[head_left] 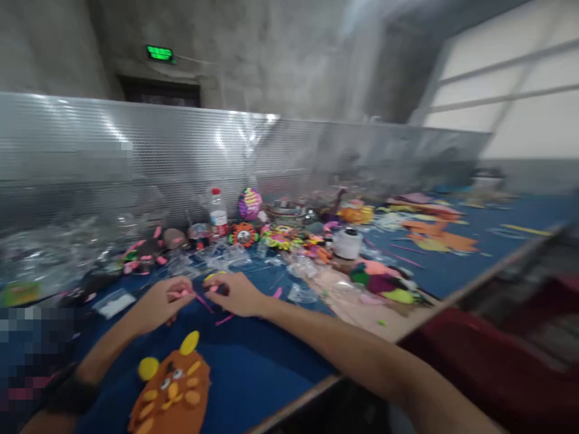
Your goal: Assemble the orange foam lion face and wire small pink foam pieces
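Note:
My left hand (pixel 165 299) is closed in a pinch above the blue table, with a small pink lump of what looks like modelling clay (pixel 183 293) at its fingertips. A thin magenta stick (pixel 204 302) slants down between the two hands; I cannot tell which hand touches it. My right hand (pixel 239 293) is curled, thumb and fingers together, beside a yellow piece (pixel 215 276). What it pinches, if anything, is blurred. Nearer to me lies an orange animal figure (pixel 174 392) with yellow round ears, white eyes and yellow and orange ovals, its lower end cut off by the frame.
Behind the hands stand a red-capped bottle (pixel 218 214), a colourful egg shape (pixel 249 204) and a white jar (pixel 347 243). Clear plastic wrappings (pixel 49 253) heap up at left. Coloured sheets (pixel 441 235) lie far right. A corrugated panel (pixel 172 150) backs the table; red chairs (pixel 479 355) stand at right.

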Motion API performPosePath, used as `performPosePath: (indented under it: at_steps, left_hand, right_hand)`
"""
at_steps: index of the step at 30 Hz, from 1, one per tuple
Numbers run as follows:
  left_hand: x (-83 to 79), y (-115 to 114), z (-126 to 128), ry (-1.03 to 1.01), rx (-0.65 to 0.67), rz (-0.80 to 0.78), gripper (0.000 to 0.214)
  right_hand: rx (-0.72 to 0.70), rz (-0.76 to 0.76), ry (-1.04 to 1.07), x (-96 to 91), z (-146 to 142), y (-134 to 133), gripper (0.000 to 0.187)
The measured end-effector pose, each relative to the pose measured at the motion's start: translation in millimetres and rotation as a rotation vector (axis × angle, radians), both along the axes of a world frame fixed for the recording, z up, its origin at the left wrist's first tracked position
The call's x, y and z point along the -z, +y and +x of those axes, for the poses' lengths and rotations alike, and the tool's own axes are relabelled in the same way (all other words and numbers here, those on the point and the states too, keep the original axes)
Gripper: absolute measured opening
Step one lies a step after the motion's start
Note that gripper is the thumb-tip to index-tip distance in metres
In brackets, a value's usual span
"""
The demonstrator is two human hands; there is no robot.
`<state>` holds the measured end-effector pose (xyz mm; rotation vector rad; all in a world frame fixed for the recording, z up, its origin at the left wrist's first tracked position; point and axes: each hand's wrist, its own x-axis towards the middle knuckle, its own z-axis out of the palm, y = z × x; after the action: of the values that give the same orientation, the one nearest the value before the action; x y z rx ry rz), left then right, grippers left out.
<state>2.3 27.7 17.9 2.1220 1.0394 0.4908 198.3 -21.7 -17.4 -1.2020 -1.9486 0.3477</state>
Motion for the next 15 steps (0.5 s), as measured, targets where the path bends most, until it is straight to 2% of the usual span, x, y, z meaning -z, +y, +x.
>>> performPosePath:
  at_steps: [5,7,9,11,13,15]
  left_hand:
    - [7.9,21.5,1.4,0.034,-0.024,-0.046,0.037]
    - [8.5,25.8,2.0,0.053,-0.025,-0.066,0.036]
    - [7.2,26.0,1.8,0.101,-0.017,-0.085,0.04]
    - [6.0,23.4,0.8,0.163,0.026,-0.093,0.042]
    - [6.1,19.8,-1.2,0.213,0.078,-0.091,0.036]
    - [6.6,16.4,-3.8,0.245,0.092,-0.099,0.023]
  right_hand:
    - [-0.002,-0.033,-0.049,-6.9,5.4,6.3,0.016]
    - [0.018,-0.048,-0.084,-10.6,5.4,5.2,0.025]
    - [0.044,-0.042,-0.106,-12.9,4.7,3.8,0.028]
    - [0.039,-0.02,-0.096,-12.5,4.2,3.2,0.023]
    - [0.009,-0.001,-0.06,-9.8,3.8,3.4,0.017]
    - [-0.016,0.001,-0.016,-6.2,3.3,3.5,0.023]
